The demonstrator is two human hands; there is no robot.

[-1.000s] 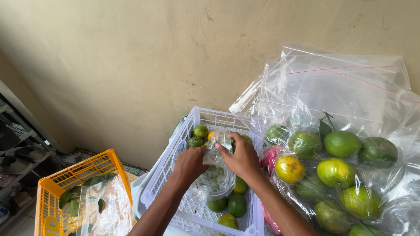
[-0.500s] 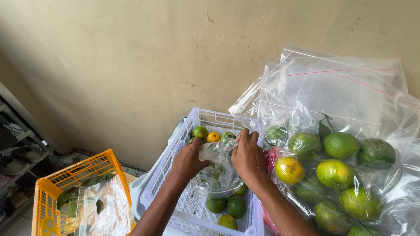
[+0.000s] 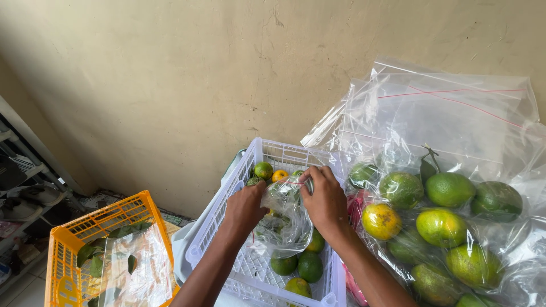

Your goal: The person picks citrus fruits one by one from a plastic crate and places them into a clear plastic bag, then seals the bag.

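Observation:
Over a white plastic crate (image 3: pixel 239 187), my left hand (image 3: pixel 245 207) and my right hand (image 3: pixel 325 200) both pinch the top edge of a small clear plastic bag (image 3: pixel 284 219) with green fruit inside. The bag hangs between my hands above the crate. Loose green and orange citrus fruits (image 3: pixel 263 170) lie at the crate's far end, and more green ones (image 3: pixel 310 266) lie at its near end.
To the right, several large clear zip bags (image 3: pixel 449 199) full of green and yellow citrus lean on the beige wall. An orange crate (image 3: pixel 71 239) with leaves and a clear bag stands lower left. A shelf (image 3: pixel 23 199) is at far left.
My hands have drawn closer together on the bag's top edge, and my right hand has turned more over the bag. The view has shifted slightly.

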